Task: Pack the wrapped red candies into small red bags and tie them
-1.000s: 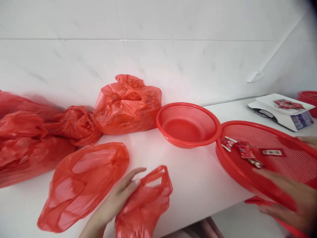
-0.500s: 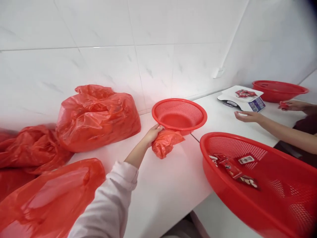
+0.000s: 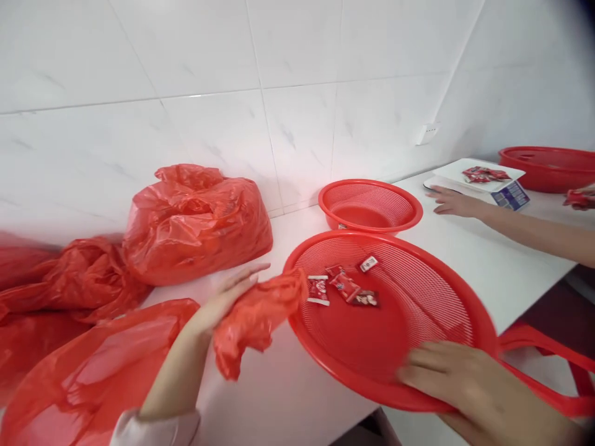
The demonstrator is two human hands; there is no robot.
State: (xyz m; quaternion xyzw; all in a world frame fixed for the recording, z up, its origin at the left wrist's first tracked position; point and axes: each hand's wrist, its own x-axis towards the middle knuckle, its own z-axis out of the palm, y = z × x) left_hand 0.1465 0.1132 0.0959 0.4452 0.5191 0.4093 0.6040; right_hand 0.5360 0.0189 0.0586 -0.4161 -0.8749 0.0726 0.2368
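Observation:
My left hand (image 3: 227, 297), its fingers stretched forward, carries a crumpled red plastic bag (image 3: 260, 319) against the thumb side. One end of the bag meets the left rim of a large red plastic basket (image 3: 418, 248). My right hand (image 3: 446, 375), blurred by motion, grips the near rim of this basket; its thumb is hidden. Inside the basket lie several small wrapped packets (image 3: 344, 286), mostly red, one brown. Behind it stands a smaller red basket (image 3: 325, 207) with a mesh wall.
Bulging red plastic bags (image 3: 199, 229) crowd the left side of the white table (image 3: 297, 409). A co-worker's hand (image 3: 453, 203) reaches toward a white scale (image 3: 446, 170) with red packets on its pan. Another red basket (image 3: 543, 176) stands far right, and a red stool (image 3: 543, 341) below.
My left hand has moved left and nearer with the bag, away from the small basket. My right hand has come into view, and the large basket has shifted left onto the table.

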